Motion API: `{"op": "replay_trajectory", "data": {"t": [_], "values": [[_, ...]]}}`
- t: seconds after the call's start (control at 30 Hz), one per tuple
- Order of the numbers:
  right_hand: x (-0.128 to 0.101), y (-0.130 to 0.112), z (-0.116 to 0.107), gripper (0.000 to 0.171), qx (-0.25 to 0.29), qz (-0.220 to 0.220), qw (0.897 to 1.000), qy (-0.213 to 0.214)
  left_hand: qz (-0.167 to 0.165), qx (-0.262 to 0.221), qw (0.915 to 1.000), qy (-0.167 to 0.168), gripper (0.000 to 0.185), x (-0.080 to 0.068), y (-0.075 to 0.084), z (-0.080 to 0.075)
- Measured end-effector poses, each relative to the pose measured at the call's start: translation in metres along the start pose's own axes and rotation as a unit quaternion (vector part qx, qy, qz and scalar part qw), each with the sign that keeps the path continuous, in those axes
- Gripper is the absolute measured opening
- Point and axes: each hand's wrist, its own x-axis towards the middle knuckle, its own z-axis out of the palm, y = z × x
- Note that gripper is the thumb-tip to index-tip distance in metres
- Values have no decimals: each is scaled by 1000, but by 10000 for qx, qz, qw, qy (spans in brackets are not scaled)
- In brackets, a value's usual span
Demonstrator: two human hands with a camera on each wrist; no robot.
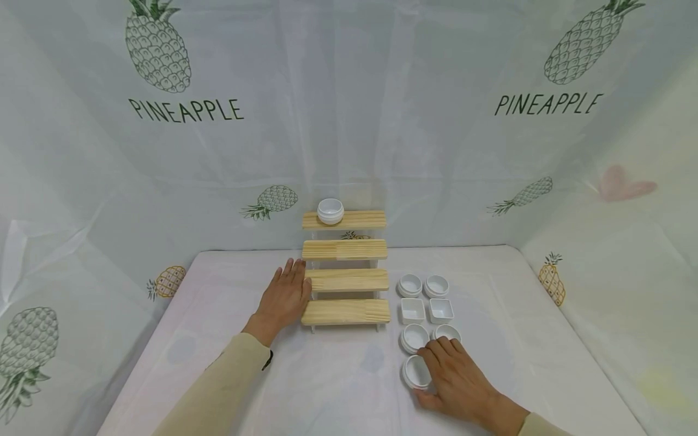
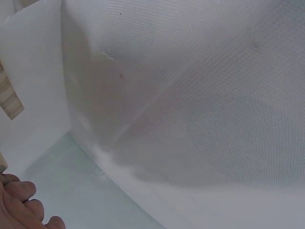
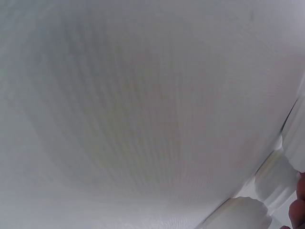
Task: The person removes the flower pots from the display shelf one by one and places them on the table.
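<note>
My right hand (image 1: pixel 458 378) is at the nearest small round white bowl (image 1: pixel 417 371), its thumb at the near rim and index finger at the far side, gripping it on the table. The other fingertips overlap a second round bowl (image 1: pixel 447 332) behind it. In the right wrist view, fingertips (image 3: pixel 298 210) show at the edge beside white bowls (image 3: pixel 276 179). My left hand (image 1: pixel 283 293) lies with extended fingers along the left side of a four-step wooden rack (image 1: pixel 346 312). Another white bowl (image 1: pixel 330 211) stands on the rack's top step, left of its middle.
Right of the rack, more small white dishes stand in two columns, including round bowls (image 1: pixel 410 285) and square dishes (image 1: pixel 412 310). A pale cloth covers the table (image 1: pixel 327 381). Behind it hangs a pineapple-print curtain (image 1: pixel 371 121), which continues along both sides.
</note>
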Motion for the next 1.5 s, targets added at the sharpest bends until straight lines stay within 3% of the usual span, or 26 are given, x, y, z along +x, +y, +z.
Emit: {"op": "replay_trajectory", "data": {"t": [1.13, 1.5], "values": [[-2, 3, -1, 61, 60, 26, 9999, -113, 20, -41, 9999, -118, 65, 1, -1, -2], [19, 9, -10, 64, 140, 90, 9998, 71, 7, -61, 9999, -82, 65, 0, -1, -2]]}}
